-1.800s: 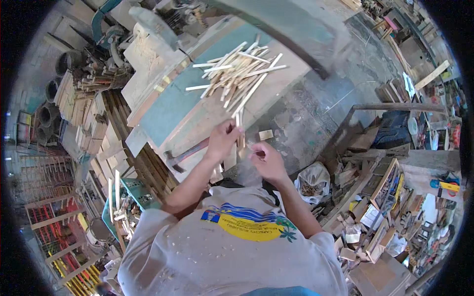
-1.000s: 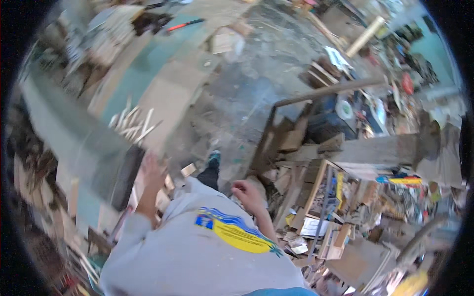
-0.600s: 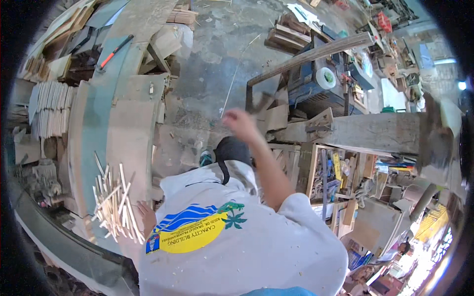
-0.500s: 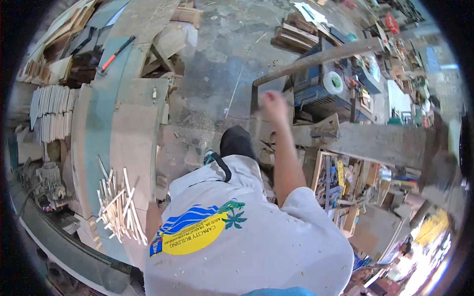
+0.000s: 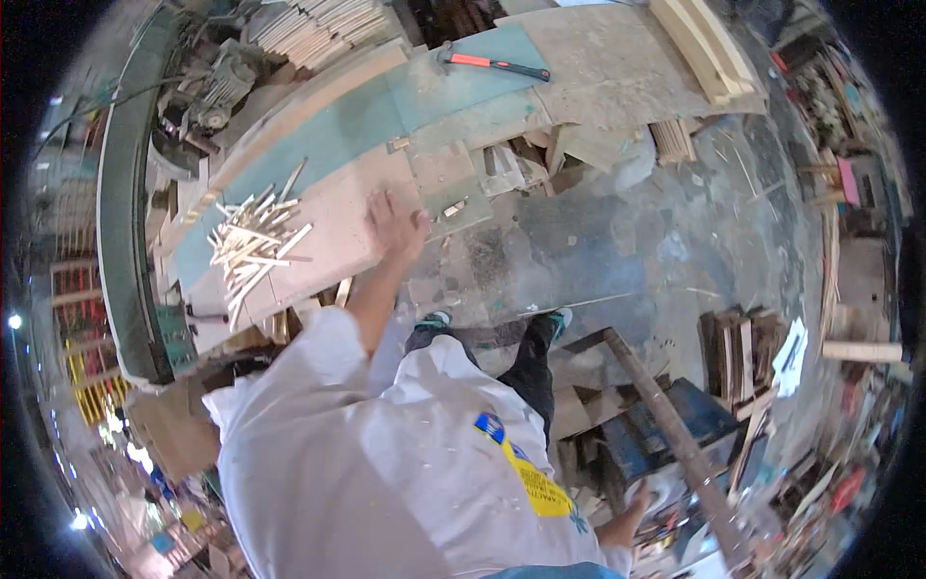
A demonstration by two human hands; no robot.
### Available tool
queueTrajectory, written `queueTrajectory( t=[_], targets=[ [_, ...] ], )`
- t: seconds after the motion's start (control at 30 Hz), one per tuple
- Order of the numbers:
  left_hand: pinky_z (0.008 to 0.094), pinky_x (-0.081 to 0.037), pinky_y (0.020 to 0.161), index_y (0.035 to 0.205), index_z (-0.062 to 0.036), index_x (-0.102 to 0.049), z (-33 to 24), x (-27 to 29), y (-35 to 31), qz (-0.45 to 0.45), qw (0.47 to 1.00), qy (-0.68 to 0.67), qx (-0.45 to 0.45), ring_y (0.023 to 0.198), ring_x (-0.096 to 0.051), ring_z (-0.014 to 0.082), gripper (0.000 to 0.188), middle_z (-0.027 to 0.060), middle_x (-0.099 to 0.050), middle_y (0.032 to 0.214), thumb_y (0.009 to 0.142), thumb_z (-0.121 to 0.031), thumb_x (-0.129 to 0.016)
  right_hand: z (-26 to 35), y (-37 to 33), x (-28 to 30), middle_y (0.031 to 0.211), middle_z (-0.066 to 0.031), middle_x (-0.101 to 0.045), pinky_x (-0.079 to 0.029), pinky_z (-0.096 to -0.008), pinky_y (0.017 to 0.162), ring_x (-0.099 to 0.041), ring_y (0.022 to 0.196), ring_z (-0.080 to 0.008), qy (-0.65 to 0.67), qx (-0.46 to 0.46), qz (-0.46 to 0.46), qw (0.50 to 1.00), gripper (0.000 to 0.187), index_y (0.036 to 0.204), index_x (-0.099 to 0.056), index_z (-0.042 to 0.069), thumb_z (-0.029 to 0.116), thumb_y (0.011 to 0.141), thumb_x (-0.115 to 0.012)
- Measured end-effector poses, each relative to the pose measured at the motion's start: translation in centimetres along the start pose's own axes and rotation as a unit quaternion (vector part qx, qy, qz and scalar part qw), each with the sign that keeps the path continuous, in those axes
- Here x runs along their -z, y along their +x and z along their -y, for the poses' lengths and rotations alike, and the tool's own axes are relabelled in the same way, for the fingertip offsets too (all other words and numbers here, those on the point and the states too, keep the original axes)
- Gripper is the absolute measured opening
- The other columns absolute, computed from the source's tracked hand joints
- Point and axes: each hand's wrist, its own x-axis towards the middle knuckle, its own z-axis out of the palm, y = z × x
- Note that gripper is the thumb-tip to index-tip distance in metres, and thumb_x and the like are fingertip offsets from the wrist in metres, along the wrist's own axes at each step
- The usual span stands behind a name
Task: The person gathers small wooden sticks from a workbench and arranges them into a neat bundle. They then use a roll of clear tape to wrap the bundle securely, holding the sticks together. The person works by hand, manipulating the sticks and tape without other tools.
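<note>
My left hand [image 5: 395, 224] is over the pale workbench board [image 5: 333, 207], fingers apart and nothing in them; whether it touches the surface is hard to tell. To its left lies a loose heap of thin wooden sticks [image 5: 258, 241]. Farther off, on a bluish-green panel [image 5: 424, 101], rests a hammer [image 5: 497, 66] with a red and black handle. My right hand [image 5: 629, 513] is low at the right, beside a long wooden beam [image 5: 666, 415] and a dark blue machine [image 5: 685, 425]. Blur and its small size there keep its fingers from showing clearly.
Long pale timber pieces [image 5: 709, 58] lie at the bench's far end. Stacked slats [image 5: 318, 34] and a motor [image 5: 217, 92] stand behind the bench. Wood offcuts [image 5: 738, 352] are piled on the stained concrete floor [image 5: 598, 227] at the right.
My view has swung left, bringing the bench, sticks and hammer nearer the middle. The left hand has come into sight over the board; the right arm now sits low at the right.
</note>
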Motion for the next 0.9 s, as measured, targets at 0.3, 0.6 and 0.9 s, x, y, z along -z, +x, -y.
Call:
queueTrajectory(
  t=[0.3, 0.6, 0.9],
  targets=[
    [0.0509, -0.016, 0.124, 0.155, 0.0048, -0.026, -16.9, -0.1, 0.7, 0.006, 0.929, -0.105, -0.354, 0.152, -0.019, 0.0373, 0.083, 0.0238, -0.025, 0.163, 0.097, -0.045, -0.057, -4.4, -4.6, -0.5, 0.129, -0.0314, -0.06, -0.045, -0.0478, 0.101, -0.058, 0.117, -0.0439, 0.01, 0.016, 0.04, 0.999, 0.076, 0.129, -0.059, -0.01, 0.055, 0.09, -0.066],
    [0.0474, -0.008, 0.127, 0.16, -0.0007, -0.018, -2.8, 0.5, 14.0, 0.005, 0.999, 0.015, -0.035, 0.157, -0.01, 0.0314, 0.087, 0.018, -0.014, 0.169, 0.099, -0.057, -0.043, -9.9, -16.9, -2.5, 0.128, -0.036, -0.058, -0.044, -0.05, 0.101, -0.055, 0.119, -0.0482, 0.057, -0.005, 0.045, 0.997, 0.076, 0.124, -0.06, -0.012, 0.057, 0.092, -0.064],
    [0.0492, -0.022, 0.124, 0.153, 0.0038, -0.031, -8.3, 5.3, 1.9, 0.156, 0.893, -0.178, -0.384, 0.15, -0.027, 0.0377, 0.09, 0.0249, -0.031, 0.159, 0.087, -0.043, -0.072, 3.8, -22.0, 3.2, 0.097, -0.0154, -0.071, -0.053, -0.0401, 0.071, -0.068, 0.082, -0.0255, 0.27, 0.206, 0.097, 0.936, 0.042, 0.11, -0.065, -0.006, 0.033, 0.095, -0.066]
  ],
)
